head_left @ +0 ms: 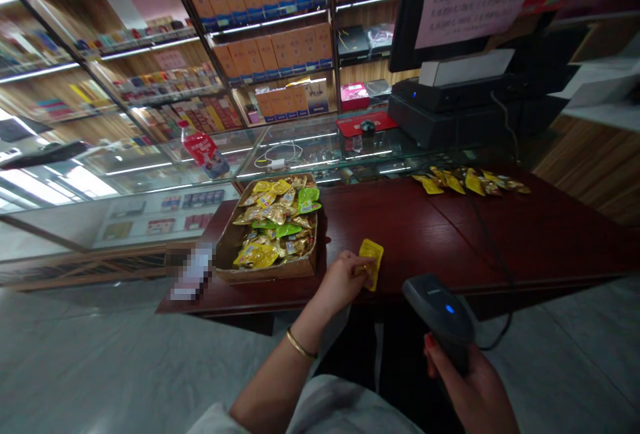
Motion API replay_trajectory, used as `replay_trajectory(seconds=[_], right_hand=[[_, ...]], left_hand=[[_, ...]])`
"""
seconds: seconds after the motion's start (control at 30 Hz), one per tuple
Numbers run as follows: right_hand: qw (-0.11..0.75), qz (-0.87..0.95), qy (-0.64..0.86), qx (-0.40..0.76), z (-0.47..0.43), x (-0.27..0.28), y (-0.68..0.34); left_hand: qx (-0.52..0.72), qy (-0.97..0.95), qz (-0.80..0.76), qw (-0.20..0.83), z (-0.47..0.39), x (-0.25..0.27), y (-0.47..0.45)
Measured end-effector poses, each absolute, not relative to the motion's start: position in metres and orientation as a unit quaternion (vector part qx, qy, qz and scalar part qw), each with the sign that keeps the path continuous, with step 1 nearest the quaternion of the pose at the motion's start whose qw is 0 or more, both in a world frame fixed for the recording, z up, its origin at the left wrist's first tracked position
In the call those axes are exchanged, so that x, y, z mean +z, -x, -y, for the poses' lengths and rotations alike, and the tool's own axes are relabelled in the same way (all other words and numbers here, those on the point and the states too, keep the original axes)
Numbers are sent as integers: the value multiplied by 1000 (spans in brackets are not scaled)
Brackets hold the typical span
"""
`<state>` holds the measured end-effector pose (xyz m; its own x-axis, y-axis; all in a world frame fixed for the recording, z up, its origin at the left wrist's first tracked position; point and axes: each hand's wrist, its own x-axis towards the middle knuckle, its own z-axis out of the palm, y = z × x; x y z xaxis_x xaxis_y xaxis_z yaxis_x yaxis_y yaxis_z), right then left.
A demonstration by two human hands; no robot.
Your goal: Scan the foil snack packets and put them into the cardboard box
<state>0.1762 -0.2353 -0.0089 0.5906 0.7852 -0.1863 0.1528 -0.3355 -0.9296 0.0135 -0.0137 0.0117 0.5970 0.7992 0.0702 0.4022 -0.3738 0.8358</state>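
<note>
My left hand (344, 282), with a gold bangle on its wrist, has its fingers closed at the side of a small yellow snack packet (371, 249) by the front edge of the dark red desk (360, 211). Some of the packet is covered by the fingers. A black barcode scanner (436, 309) with a blue light is gripped in my right hand (477, 387), its head toward the desk and close to the packet. Left of my left hand, a cardboard box (270, 275) holds several yellow, gold and green packets (277, 214).
Several yellow packets (473, 181) lie in a row at the desk's far right. A red-labelled bottle (203, 147) stands on the glass counter behind. Nearby are a monitor (407, 21), a mouse (368, 127) on a red mat, and the scanner's cable (500, 334).
</note>
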Motion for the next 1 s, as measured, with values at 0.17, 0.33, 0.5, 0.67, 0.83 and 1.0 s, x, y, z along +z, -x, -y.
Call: replay_trajectory(seconds=[0.17,0.33,0.5,0.67,0.83,1.0], right_hand=[[487,331,739,328,233,4,-169],[495,326,732,337,230,11,-163],[504,318,736,321,226,19,-151],[498,311,752,298,224,33,-139],[488,316,752,310,222,35,-138],[494,323,740,323,222,32,-140]], left_hand=[[331,-632,-361,600,1,-10,-20],[413,-541,-370,632,-1,-13,-19],[391,-520,-357,670,1,-6,-15],[400,-553,-357,637,-2,-9,-14],[414,-515,-361,658,-3,-11,-13],[425,-584,-355,594,0,-10,-13]])
